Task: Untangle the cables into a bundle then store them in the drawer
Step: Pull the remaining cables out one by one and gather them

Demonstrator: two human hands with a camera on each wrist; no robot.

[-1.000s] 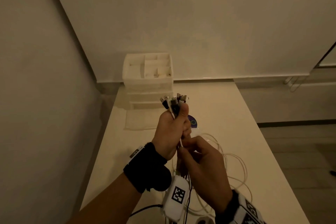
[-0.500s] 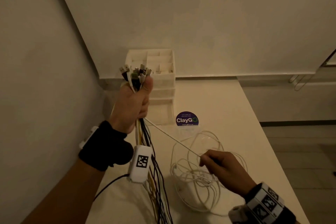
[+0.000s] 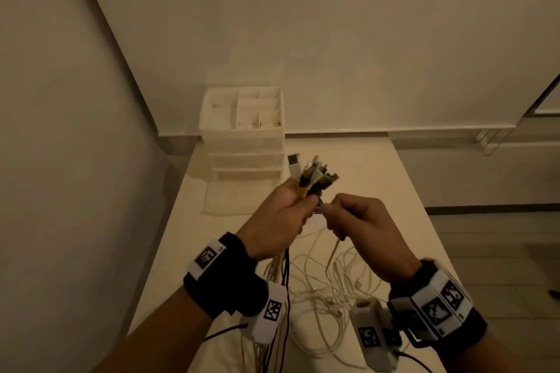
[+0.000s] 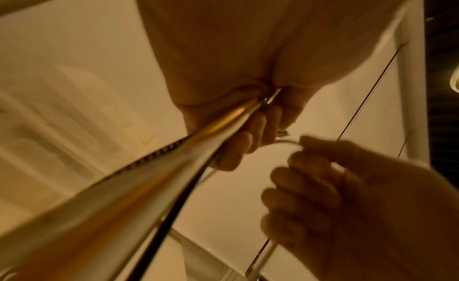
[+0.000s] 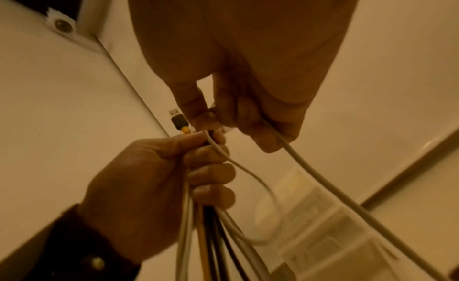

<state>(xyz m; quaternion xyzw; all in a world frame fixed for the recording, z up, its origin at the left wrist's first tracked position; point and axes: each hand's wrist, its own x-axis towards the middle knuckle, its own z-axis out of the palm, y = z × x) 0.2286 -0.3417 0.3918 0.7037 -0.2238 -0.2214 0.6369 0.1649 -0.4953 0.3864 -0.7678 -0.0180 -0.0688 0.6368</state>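
Note:
My left hand (image 3: 285,215) grips a bundle of cables (image 3: 312,177) upright, plug ends fanned above the fist; white, yellow and black strands (image 5: 211,236) hang below it. My right hand (image 3: 360,221), just right of the left, pinches a white cable (image 5: 310,175) between thumb and fingers, its end close to the bundle. More loose white cables (image 3: 330,291) lie tangled on the table (image 3: 403,191) beneath both hands. The white drawer unit (image 3: 245,142) stands at the table's far left corner, and a drawer (image 3: 233,197) juts out at its base.
Walls close in on the left and behind the drawer unit. A small dark sticker (image 3: 318,206) peeks out between my hands. The table's right edge drops to a tiled floor (image 3: 500,251).
My left hand came down and right from beside the drawer unit. My right hand rose from the loose cables on the table, bringing a white cable up next to the bundle.

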